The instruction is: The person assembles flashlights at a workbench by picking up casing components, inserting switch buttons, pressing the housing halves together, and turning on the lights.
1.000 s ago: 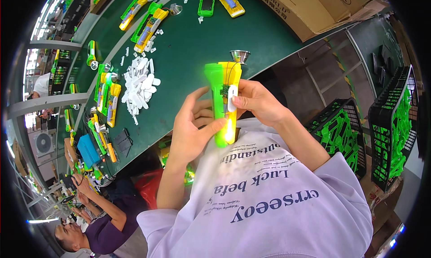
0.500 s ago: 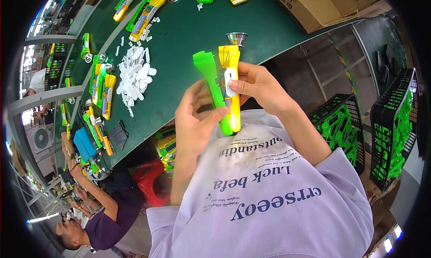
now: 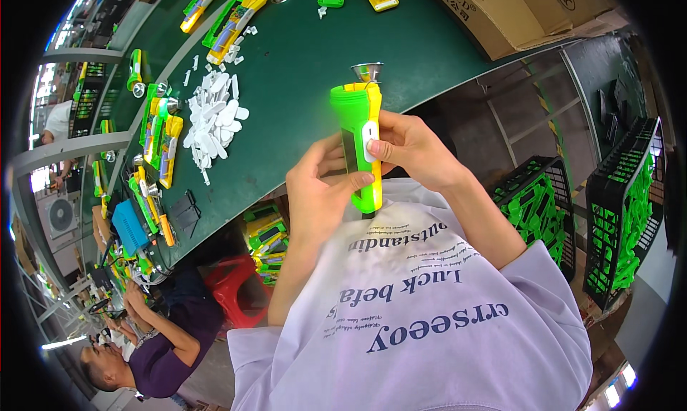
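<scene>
Seemingly, the green half (image 3: 348, 109) and yellow half (image 3: 374, 102) are joined, switch (image 3: 369, 133) in the seam; the cup (image 3: 367, 72) is not yet seated. Left hand (image 3: 318, 185) and right hand (image 3: 422, 152) grip this torch (image 3: 361, 150) at the near edge of the table (image 3: 300, 74).

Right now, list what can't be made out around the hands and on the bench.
All in the head view:
- Inside of the flashlight: covered by its green half and yellow half.
- Left hand: fingertips other than the thumb's, behind the flashlight.
- Green frame: far end cut off by the upper edge.
- Cardboard box: also cut off there.
</scene>
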A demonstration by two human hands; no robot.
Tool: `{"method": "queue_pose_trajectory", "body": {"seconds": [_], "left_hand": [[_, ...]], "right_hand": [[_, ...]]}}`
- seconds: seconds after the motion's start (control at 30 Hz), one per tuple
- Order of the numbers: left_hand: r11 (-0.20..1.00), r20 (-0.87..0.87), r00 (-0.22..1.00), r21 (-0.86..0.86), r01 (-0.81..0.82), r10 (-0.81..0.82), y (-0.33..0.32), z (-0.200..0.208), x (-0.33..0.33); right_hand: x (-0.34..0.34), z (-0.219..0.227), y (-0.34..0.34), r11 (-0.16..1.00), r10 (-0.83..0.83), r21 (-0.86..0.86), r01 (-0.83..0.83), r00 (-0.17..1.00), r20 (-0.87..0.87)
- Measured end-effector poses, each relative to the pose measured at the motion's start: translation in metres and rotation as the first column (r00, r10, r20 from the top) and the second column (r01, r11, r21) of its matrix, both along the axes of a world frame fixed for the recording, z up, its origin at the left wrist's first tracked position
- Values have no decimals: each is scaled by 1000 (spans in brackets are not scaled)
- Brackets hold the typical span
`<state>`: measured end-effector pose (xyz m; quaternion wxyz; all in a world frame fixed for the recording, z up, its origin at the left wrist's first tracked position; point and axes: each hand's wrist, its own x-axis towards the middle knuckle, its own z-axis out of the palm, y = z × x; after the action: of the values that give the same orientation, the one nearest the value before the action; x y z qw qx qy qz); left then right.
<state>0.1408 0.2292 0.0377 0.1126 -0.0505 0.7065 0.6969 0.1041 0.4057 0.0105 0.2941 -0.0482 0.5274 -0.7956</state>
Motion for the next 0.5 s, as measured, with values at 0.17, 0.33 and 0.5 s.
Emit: {"method": "queue_pose_trajectory", "body": {"seconds": [0.17,0.33,0.5], "left_hand": [[994,82,991,30,-108,105,-8,-17,-18],[973,28,997,-225,-61,69,-4,-12,-19],[925,-125,991,-379,-3,-48,5,-1,-34]], "right_hand": [[8,-9,-17,987,-67,138,81,993,-100],[15,-2,-22,970,-90,208,124,983,-162],[10,-14,-37,798,-287,394,455,863,-416]]}}
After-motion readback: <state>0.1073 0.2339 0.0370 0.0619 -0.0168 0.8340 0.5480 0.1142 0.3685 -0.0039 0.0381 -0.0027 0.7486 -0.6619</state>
